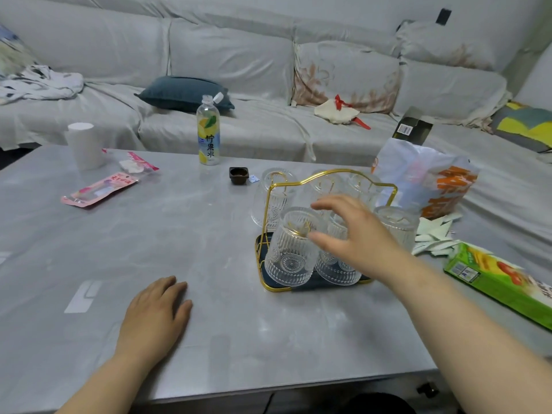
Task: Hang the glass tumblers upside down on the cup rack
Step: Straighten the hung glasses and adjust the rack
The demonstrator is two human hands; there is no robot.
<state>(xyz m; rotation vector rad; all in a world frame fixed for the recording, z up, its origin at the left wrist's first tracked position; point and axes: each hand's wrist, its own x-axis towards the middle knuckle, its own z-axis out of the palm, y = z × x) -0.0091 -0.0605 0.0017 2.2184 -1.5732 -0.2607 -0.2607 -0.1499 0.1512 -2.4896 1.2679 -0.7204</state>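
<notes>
The left hand lies flat and empty on the grey surface, well apart from the cup rack. The right hand hovers over the rack's front row, fingers spread, gripping nothing. Six glass tumblers hang upside down on the gold wire rack above its dark tray. Behind stands a lemon drink bottle.

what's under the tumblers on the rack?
A dark tray with a gold rim sits under the tumblers. The right hand covers its middle.
</notes>
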